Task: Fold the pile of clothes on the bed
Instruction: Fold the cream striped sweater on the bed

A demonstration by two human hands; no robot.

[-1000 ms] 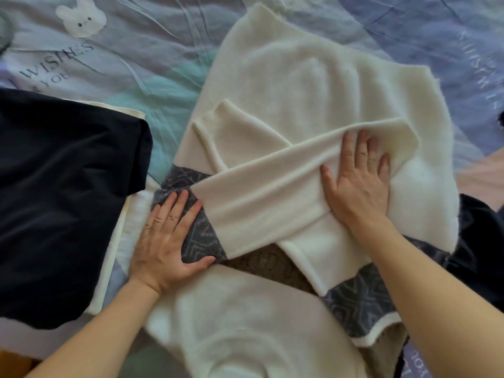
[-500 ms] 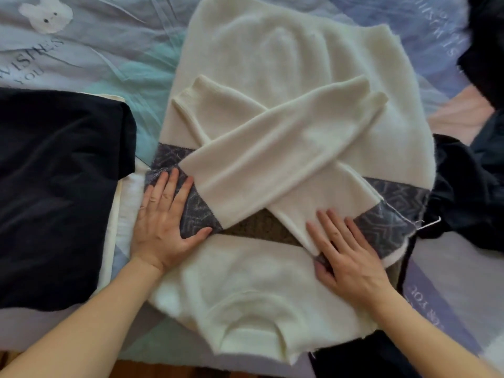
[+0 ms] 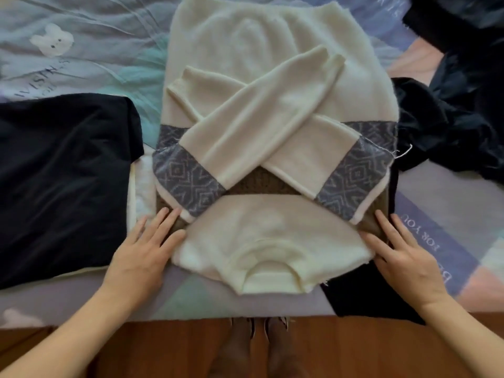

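A cream sweater [image 3: 261, 45] with grey patterned bands lies flat on the bed [image 3: 81, 50], its collar toward me and both sleeves crossed over its body. My left hand [image 3: 141, 252] rests flat at the sweater's left shoulder edge, fingers straight. On the other side, my right hand [image 3: 403, 255] lies flat against the right shoulder edge, fingers straight too. A folded dark garment [image 3: 60, 181] sits on a white one to the left.
Crumpled dark clothes [image 3: 450, 126] are heaped at the right and far right. Another black garment [image 3: 365, 293] hangs over the bed's near edge under my right hand. Wooden floor [image 3: 163, 350] and my feet [image 3: 256, 347] show below the edge.
Both hands slid toward me off the sleeves, down to the sweater's shoulder edges. The view tilted back, so the bed's near edge and the floor came into sight.
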